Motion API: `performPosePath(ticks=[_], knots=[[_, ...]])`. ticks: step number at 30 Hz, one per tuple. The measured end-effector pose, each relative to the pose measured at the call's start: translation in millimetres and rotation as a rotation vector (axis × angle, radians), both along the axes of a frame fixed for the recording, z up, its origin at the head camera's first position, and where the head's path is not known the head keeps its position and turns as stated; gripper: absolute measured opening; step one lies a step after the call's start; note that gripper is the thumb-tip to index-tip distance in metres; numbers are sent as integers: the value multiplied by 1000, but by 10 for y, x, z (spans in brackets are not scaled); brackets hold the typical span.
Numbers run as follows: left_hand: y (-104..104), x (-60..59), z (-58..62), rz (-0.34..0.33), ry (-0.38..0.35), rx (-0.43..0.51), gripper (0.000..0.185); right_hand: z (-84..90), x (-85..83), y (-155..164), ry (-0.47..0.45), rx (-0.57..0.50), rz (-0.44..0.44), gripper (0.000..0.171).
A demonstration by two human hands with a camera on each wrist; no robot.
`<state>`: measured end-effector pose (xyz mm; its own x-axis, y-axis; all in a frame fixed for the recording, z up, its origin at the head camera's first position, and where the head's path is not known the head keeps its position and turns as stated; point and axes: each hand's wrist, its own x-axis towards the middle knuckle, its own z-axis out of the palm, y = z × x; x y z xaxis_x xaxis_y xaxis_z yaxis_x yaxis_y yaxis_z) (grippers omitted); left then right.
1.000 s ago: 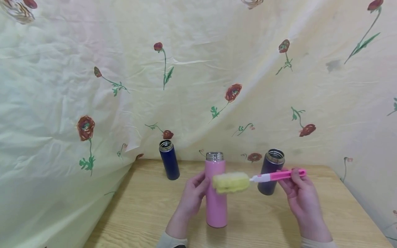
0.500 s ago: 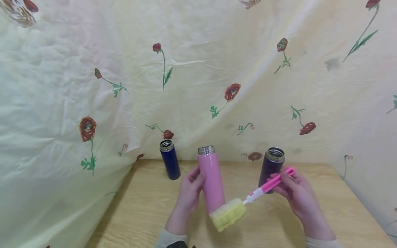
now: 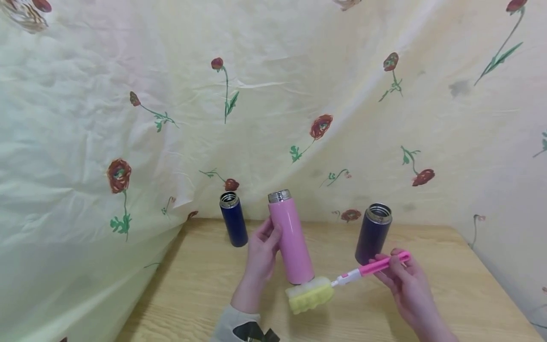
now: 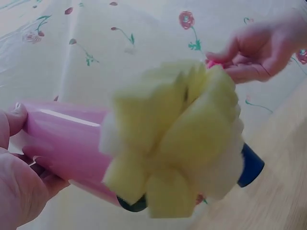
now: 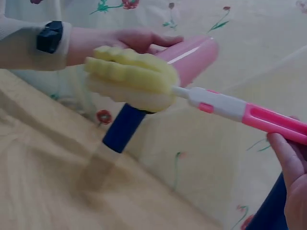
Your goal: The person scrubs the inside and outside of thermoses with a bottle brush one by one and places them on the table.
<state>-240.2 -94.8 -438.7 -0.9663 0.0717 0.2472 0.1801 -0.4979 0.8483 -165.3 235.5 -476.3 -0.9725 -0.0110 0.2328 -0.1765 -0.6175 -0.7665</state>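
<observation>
My left hand [image 3: 260, 249] grips an uncapped pink vacuum bottle [image 3: 292, 240] around its side, tilted with its steel neck leaning left and its base off the table. My right hand [image 3: 406, 287] pinches the pink handle [image 3: 376, 266] of a sponge bottle brush. Its yellow and white sponge head [image 3: 312, 297] lies by the base of the bottle; whether they touch I cannot tell. In the left wrist view the sponge head [image 4: 192, 129] covers one end of the pink bottle [image 4: 67, 143]. The right wrist view shows the brush's white neck [image 5: 218, 103] outside the bottle.
A slim blue bottle [image 3: 234, 221] stands uncapped at the back left of the wooden table [image 3: 196, 285]. A wider dark blue bottle [image 3: 372, 235], also uncapped, stands behind my right hand. A flowered cloth [image 3: 273, 142] hangs behind the table.
The pink bottle has been raised from upright and tilted to the left. The brush's sponge head has moved from the bottle's side down to its base; my right hand has lowered.
</observation>
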Motion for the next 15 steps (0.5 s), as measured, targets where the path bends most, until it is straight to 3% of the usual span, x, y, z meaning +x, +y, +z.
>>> performPosePath(ticks=[5, 15], knots=[[28, 3, 15, 14, -9, 15, 51, -86, 19, -28, 12, -69, 2, 17], [26, -2, 6, 40, -25, 31, 54, -125, -23, -104, 127, -64, 28, 25]])
